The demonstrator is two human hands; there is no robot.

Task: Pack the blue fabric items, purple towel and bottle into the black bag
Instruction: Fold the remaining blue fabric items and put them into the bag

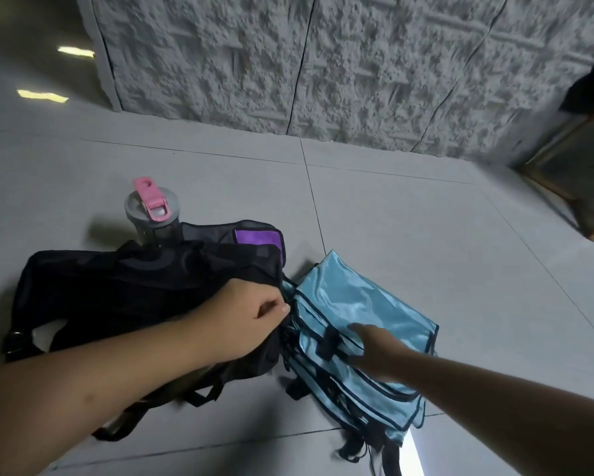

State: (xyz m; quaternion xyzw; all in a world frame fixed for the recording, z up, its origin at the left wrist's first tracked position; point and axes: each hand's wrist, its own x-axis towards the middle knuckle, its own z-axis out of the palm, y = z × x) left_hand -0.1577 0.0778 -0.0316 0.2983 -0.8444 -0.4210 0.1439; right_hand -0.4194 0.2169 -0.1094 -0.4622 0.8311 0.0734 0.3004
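1. Left hand (251, 317) pinches the bag (123, 286) edge on the floor (426, 218).
2. Right hand (374, 352), fingers straight, rests on the blue fabric (357, 304) (beside the bag).
3. Bottle (153, 214) and towel (257, 238) sit behind the bag.

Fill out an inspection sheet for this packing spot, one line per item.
Surface: pale tiled floor with dark grout lines.
Job's things: black bag lies on the floor; bottle with pink flip lid stands upright at the bag's far edge; purple towel shows behind the bag's far edge; stack of blue fabric items lies right of the bag, outside it.
Clutter: nothing seen.
Hands: left hand pinches the bag's edge nearest the blue stack; right hand rests on the blue stack, fingers extended.
Cables: nothing seen.
Surroundings: rough textured wall behind; wooden-framed object at far right.
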